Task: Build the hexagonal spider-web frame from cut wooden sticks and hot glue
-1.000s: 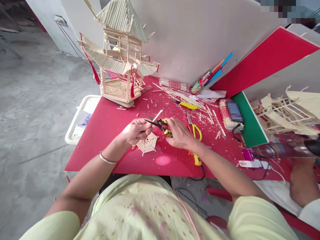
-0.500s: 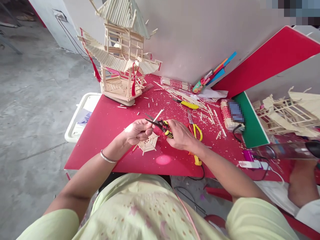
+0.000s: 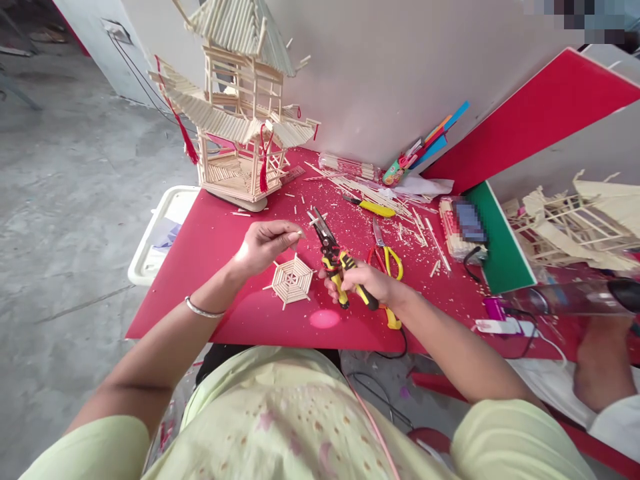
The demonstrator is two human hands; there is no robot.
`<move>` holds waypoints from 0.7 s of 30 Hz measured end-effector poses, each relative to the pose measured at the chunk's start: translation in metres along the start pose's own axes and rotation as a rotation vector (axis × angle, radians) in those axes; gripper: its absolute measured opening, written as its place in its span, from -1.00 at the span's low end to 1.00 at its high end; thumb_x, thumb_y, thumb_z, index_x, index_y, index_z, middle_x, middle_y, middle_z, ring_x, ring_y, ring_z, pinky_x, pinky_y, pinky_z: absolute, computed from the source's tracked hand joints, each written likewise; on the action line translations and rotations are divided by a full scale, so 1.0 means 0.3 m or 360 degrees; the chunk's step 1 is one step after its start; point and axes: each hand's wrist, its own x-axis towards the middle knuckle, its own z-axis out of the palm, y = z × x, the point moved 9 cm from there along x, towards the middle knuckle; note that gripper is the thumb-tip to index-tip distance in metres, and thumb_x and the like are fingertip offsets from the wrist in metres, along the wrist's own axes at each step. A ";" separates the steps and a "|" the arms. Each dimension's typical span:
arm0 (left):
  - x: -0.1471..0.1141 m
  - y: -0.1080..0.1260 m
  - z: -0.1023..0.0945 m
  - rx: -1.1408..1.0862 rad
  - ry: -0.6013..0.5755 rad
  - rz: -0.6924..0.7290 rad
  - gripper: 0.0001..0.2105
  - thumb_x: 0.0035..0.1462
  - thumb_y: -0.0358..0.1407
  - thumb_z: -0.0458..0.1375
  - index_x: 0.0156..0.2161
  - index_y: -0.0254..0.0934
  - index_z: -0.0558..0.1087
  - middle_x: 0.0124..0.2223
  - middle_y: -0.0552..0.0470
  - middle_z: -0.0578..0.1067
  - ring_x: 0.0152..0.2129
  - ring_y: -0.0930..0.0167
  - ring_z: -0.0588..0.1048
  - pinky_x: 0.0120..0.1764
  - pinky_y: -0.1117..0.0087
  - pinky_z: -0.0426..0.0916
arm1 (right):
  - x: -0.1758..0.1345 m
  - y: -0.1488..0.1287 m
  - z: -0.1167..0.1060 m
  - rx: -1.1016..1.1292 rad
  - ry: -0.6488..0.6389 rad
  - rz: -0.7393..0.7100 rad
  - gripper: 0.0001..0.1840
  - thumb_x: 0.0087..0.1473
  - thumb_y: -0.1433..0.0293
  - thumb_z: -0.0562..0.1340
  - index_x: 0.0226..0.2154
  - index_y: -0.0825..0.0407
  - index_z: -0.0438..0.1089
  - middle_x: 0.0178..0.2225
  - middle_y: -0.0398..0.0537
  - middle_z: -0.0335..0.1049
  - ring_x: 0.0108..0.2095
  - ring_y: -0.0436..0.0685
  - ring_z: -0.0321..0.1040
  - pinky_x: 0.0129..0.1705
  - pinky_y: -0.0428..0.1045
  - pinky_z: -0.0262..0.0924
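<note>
My left hand [image 3: 267,247] is closed in a pinch on a short piece of wooden stick [image 3: 300,233], mostly hidden by the fingers. Just below it on the red table lies a web-shaped hexagon of small sticks [image 3: 291,280], with spokes jutting past its edge. My right hand [image 3: 363,280] is wrapped round the yellow-and-black handles of wire-stripper pliers [image 3: 330,250]. Their dark jaws point up and away from me, with a pale stick piece [image 3: 319,219] by the tips; whether they touch it I cannot tell.
A stick-built pagoda [image 3: 240,127] with red tassels stands at the back left. Scissors [image 3: 387,257], a yellow utility knife [image 3: 373,208], loose sticks [image 3: 350,183] and scraps lie at the right. A yellow-handled tool [image 3: 393,319] is near the front edge. Another person's arm [image 3: 603,363] shows far right.
The pliers have come away from the stick in my left hand and turned upward, slightly right. My left hand has shifted up a little, uncovering the hexagon.
</note>
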 end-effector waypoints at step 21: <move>0.087 -0.071 -0.051 0.0354 0.0431 0.0031 -0.81 0.19 -0.21 0.30 -0.30 -0.33 0.57 -0.46 0.00 0.56 -0.58 0.46 0.56 -0.51 0.50 0.37 | 0.111 0.003 -0.089 -0.0734 0.0370 -0.0015 -0.77 -0.05 0.27 0.23 -0.27 -0.02 0.38 -0.42 -0.10 0.43 -0.39 0.16 0.38 -0.34 0.04 0.28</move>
